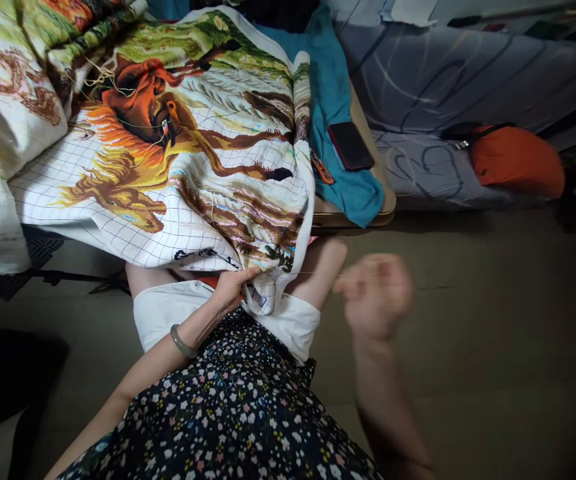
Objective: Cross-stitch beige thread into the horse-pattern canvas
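A large cross-stitch cloth (pixel 178 153) with orange and brown horse figures hangs from a small table down over my lap. My left hand (pixel 231 288), a green bangle (pixel 182 343) on its wrist, grips the cloth's lower edge from beneath. My right hand (pixel 375 293) is off to the right of the cloth, blurred by motion, its fingers pinched together. A thin thread (pixel 313 273) runs taut from the cloth's edge to those fingers. What they pinch is too small to see.
A dark phone (pixel 351 145) and an orange-handled tool (pixel 322 170) lie on a teal cloth (pixel 341 100) on the table. A grey-covered bed (pixel 448 87) with an orange bag (pixel 515 160) stands at the right. Bare floor (pixel 493 333) spreads right of my knees.
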`<action>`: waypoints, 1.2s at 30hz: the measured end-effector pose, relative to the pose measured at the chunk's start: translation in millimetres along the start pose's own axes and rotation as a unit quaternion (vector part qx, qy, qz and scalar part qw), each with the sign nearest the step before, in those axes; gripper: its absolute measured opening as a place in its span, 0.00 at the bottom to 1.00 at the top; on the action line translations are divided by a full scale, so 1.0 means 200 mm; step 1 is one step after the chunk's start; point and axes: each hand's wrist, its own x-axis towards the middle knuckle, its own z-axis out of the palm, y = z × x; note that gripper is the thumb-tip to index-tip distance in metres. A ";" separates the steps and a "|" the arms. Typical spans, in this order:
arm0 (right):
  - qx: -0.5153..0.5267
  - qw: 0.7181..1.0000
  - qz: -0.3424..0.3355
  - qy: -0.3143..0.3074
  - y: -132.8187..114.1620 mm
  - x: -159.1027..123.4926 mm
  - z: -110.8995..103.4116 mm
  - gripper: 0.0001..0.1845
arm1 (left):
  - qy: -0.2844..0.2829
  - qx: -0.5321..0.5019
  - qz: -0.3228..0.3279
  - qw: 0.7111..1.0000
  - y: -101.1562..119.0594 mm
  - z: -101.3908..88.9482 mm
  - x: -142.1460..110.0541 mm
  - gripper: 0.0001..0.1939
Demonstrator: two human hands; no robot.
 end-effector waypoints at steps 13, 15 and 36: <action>-0.230 0.957 -0.011 -0.175 0.17 -0.15 0.30 0.12 | -0.005 0.018 -0.008 1.000 0.02 0.01 -0.02 0.16; -0.240 0.956 -0.022 -0.168 0.16 -0.15 0.30 0.12 | -0.003 0.015 -0.013 1.000 0.02 0.01 -0.02 0.16; -0.050 0.975 0.166 -0.141 0.25 -0.21 0.39 0.08 | 0.045 0.029 -0.013 0.998 0.01 0.04 0.01 0.14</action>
